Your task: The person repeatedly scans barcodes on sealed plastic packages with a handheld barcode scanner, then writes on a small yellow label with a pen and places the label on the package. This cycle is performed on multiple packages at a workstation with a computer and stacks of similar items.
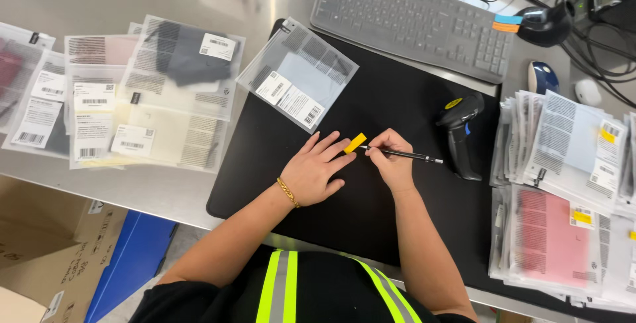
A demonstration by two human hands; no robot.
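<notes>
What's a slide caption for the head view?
Left hand steadies a yellow sticky tab on the black mat; right hand writes with a pen.

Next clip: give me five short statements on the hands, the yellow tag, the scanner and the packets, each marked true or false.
1. The right hand holds a slim black pen with its tip at the small yellow paper tag. True.
2. The left hand grips the black handheld barcode scanner. False: it lies flat on the black desk mat at the tag; the scanner lies untouched on the mat.
3. A clear plastic packet with a white label lies on the mat's far left corner. True.
4. The grey keyboard sits on the lap. False: it is on the table beyond the mat.
5. The left wrist wears a gold chain bracelet. True.
</notes>
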